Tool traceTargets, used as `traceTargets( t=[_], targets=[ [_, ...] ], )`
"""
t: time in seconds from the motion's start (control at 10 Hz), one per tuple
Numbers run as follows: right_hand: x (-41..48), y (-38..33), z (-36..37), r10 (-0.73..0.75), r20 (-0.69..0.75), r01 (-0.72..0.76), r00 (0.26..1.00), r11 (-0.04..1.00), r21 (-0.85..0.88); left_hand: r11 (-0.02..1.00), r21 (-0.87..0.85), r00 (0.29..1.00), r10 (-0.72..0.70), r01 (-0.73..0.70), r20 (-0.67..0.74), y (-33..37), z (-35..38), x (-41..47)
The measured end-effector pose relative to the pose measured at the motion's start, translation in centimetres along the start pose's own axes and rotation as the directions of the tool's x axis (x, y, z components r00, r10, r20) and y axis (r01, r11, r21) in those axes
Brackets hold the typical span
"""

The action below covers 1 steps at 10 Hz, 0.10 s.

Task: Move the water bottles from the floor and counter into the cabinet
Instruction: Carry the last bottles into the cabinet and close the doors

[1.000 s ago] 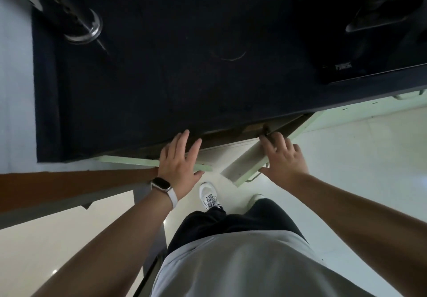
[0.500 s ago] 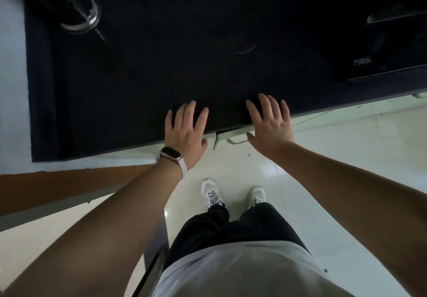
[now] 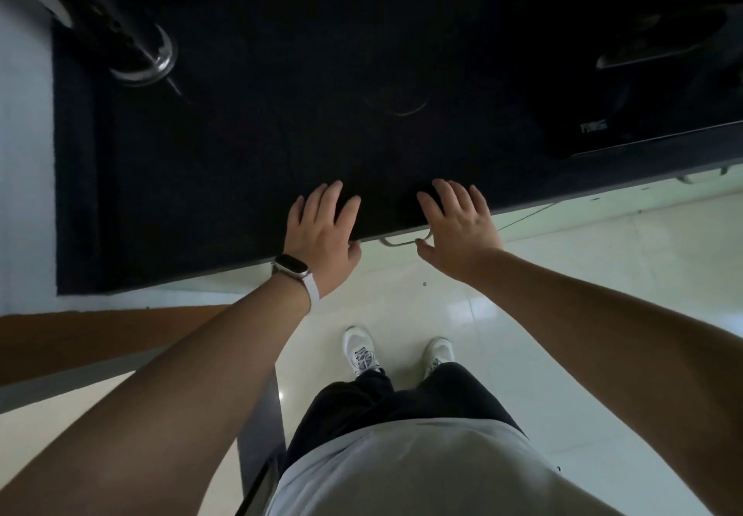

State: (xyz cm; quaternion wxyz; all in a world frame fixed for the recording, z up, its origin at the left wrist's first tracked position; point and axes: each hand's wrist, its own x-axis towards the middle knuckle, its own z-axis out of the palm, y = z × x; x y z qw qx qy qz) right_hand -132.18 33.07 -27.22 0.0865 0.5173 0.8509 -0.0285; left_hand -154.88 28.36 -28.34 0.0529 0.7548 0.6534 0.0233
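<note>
Both hands are hovering flat over the front edge of the dark counter point(image 3: 281, 133). The left hand point(image 3: 321, 234), wearing a white-strapped watch point(image 3: 291, 266), and the right hand point(image 3: 458, 230) are lying side by side, and each grip is slack and spread, fingers straight, holding nothing. Between the two thumbs a metal cabinet handle point(image 3: 398, 242) is peeking out from under the counter lip. So the cabinet front is sitting directly below and slightly behind the palms, with its doors seemingly closed. The handle is running left to right along the counter edge, and both thumbs are about equally near it. No water bottles are showing anywhere, neither on the visible stretch of counter nor on the pale floor point(image 3: 603, 274) around the white shoes point(image 3: 362, 355). Judging by that, the bottles are probably already sitting inside and the task is nearing its end.
</note>
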Motion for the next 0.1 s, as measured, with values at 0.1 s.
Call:
traceTargets(
  t=[0.1],
  targets=[
    [-0.96, 0.40, -1.34, 0.024, -0.013, -0.023, 1.000, 0.999, 0.029, 0.998, -0.055, 0.998, -0.009, 0.006, -0.065, 0.07, -1.67, 0.23]
  ],
)
